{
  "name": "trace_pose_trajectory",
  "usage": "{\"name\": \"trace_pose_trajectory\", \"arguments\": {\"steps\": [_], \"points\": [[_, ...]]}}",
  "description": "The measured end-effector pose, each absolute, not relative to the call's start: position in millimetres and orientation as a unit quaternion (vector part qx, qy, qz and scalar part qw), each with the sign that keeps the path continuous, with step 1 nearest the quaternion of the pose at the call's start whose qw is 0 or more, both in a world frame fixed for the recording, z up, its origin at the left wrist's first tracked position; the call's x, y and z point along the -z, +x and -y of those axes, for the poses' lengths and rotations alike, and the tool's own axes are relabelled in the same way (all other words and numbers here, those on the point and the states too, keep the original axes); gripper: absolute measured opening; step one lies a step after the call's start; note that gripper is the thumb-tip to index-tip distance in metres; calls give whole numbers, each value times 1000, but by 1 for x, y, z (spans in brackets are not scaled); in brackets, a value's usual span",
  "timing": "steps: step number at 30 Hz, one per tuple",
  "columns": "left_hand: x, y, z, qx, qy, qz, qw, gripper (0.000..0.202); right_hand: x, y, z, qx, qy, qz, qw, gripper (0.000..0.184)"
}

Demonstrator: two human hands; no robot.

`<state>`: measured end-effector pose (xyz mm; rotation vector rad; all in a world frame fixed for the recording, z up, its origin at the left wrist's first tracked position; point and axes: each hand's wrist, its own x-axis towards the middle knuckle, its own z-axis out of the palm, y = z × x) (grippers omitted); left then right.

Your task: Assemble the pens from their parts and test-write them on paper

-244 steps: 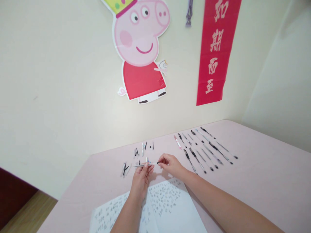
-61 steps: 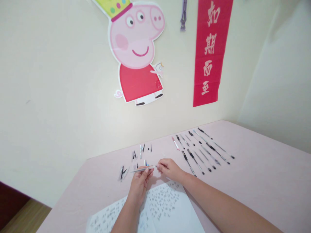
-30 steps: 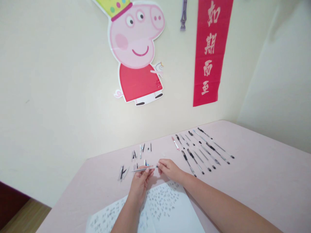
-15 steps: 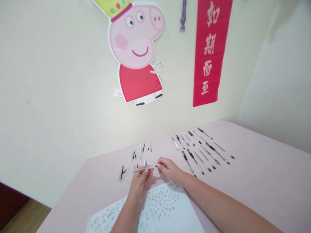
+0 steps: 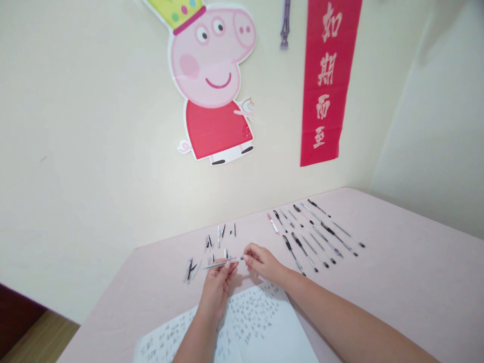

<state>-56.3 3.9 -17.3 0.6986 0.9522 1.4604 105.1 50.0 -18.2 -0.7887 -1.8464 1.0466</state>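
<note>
Between my hands a slim clear pen point(image 5: 216, 264) lies nearly level, its dark end to the right. My left hand point(image 5: 220, 280) is closed around the pen's middle, thumb on top. My right hand point(image 5: 260, 261) pinches the dark end with thumb and forefinger. Just beyond my left hand are small pen parts, among them a white piece point(image 5: 226, 253). Below both hands lies a handwritten paper sheet point(image 5: 287, 330), partly covered by my left forearm.
Several pens point(image 5: 302, 251) lie in two slanted rows on the right, with a pink-and-white pen point(image 5: 273, 224) at their left end. Small groups of caps and pen pieces point(image 5: 189, 270) rest on the left. The pink table point(image 5: 397, 262) meets the wall behind.
My right hand has shifted very slightly to the left, still at the pen's dark end. Everything else looks the same.
</note>
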Motion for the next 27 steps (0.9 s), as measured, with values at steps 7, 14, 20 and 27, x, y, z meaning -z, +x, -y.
{"name": "trace_pose_trajectory", "arguments": {"steps": [7,14,20,27], "points": [[18,-56,-3,-624,299,-404,599,22,18,105,-50,-377,-326,763,412,20],[18,-56,-3,-624,298,-399,602,22,20,106,-51,-366,-333,774,394,40],[20,-57,-5,-626,302,-396,600,21,19,105,-50,-410,-317,748,414,22],[19,-56,-3,-624,301,-400,600,22,20,105,-52,-360,-325,778,398,34]]}}
